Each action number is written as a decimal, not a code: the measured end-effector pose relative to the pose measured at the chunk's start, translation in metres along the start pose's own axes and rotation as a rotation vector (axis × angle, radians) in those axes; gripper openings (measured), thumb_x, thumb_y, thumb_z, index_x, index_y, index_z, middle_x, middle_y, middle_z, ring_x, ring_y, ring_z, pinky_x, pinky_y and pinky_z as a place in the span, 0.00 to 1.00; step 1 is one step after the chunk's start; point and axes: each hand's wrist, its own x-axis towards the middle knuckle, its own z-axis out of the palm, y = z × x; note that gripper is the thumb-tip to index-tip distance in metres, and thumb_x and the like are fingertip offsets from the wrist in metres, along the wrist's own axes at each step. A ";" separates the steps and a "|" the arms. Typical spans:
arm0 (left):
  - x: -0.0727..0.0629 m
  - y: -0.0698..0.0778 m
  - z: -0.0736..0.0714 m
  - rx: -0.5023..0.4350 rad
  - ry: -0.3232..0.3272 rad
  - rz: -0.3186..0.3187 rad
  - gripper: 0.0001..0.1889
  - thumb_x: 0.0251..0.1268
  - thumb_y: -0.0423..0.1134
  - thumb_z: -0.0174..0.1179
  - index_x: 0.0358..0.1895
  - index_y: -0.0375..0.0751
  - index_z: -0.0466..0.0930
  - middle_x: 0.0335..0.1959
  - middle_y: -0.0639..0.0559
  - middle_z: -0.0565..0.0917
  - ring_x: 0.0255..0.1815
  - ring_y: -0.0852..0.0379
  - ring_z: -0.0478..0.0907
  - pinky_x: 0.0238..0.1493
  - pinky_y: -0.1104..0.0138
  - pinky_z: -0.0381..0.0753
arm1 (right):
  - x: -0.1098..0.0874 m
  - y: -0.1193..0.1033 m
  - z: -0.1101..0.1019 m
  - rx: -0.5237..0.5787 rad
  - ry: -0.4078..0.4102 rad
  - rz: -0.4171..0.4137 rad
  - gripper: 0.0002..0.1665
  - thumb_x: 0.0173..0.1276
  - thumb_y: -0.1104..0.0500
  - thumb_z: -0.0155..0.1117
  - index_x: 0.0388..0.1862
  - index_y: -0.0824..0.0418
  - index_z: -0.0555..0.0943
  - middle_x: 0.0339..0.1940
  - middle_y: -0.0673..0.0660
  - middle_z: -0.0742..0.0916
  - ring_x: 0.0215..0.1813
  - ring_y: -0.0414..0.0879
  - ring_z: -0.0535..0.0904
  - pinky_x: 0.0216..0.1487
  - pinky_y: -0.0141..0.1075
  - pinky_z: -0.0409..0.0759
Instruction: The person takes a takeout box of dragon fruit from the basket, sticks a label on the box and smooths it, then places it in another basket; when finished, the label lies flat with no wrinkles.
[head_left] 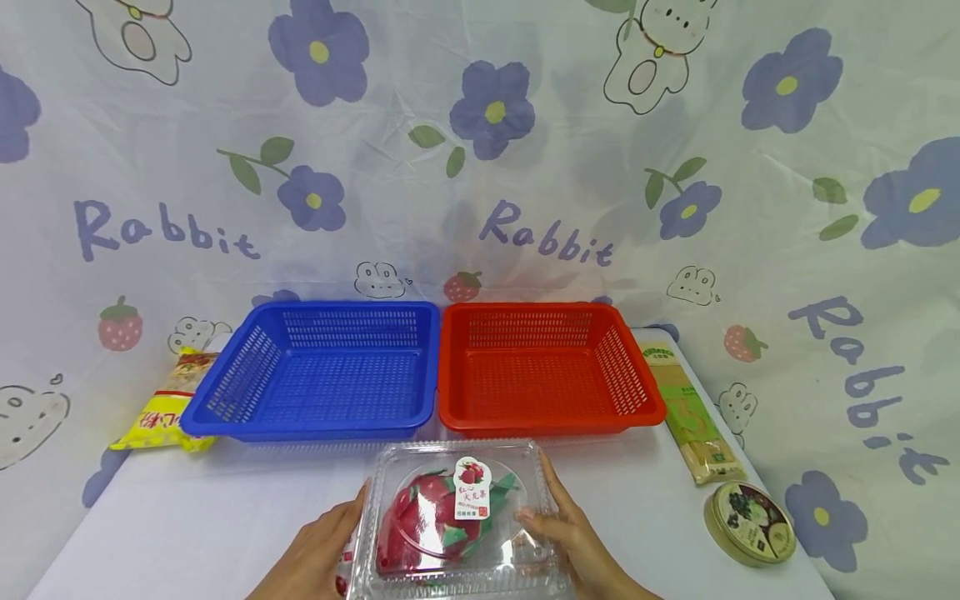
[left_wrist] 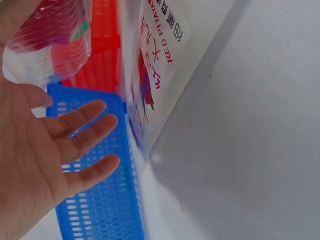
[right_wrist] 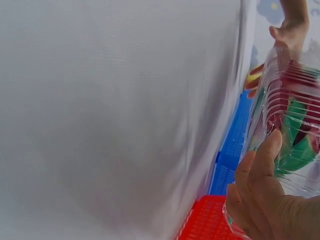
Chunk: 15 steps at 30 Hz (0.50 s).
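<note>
A clear plastic box of dragon fruit with a fruit label on its lid is held between both hands at the front of the head view. My right hand grips its right side, thumb on the lid; the right wrist view shows fingers against its ribbed wall. At the left side, my left hand holds the box edge between thumb and index finger, while its other fingers extend free in the left wrist view. Near them is a white printed sheet or bag reading RED PITAYA.
Behind the box stand a blue basket and a red basket, side by side. A yellow food packet lies left of the blue basket. At the right are a long noodle packet and a round tin.
</note>
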 end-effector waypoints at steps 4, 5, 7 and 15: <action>0.000 0.000 -0.001 0.006 -0.001 -0.005 0.70 0.30 0.77 0.71 0.80 0.47 0.51 0.57 0.55 0.78 0.54 0.57 0.76 0.45 0.52 0.79 | -0.001 -0.002 0.000 -0.007 0.010 -0.001 0.50 0.76 0.55 0.48 0.80 0.34 0.27 0.79 0.71 0.35 0.69 0.64 0.69 0.56 0.58 0.78; 0.000 0.000 -0.001 0.007 0.000 -0.003 0.70 0.30 0.77 0.71 0.80 0.47 0.51 0.57 0.55 0.78 0.54 0.57 0.76 0.45 0.52 0.79 | -0.002 -0.003 0.000 -0.022 0.015 -0.005 0.50 0.76 0.55 0.49 0.80 0.34 0.28 0.79 0.70 0.34 0.69 0.63 0.69 0.56 0.57 0.78; 0.000 0.000 0.000 0.010 0.001 -0.003 0.69 0.30 0.77 0.71 0.80 0.47 0.51 0.58 0.55 0.78 0.54 0.58 0.76 0.45 0.53 0.79 | -0.004 -0.005 0.000 -0.038 0.013 -0.010 0.49 0.76 0.55 0.49 0.80 0.33 0.29 0.80 0.68 0.33 0.70 0.60 0.68 0.58 0.56 0.78; 0.002 -0.001 0.000 0.008 0.013 0.020 0.69 0.30 0.76 0.72 0.79 0.47 0.53 0.58 0.54 0.78 0.54 0.58 0.76 0.44 0.54 0.79 | -0.009 -0.011 0.001 0.018 -0.011 -0.011 0.47 0.78 0.55 0.47 0.80 0.30 0.31 0.81 0.69 0.38 0.66 0.54 0.71 0.58 0.56 0.77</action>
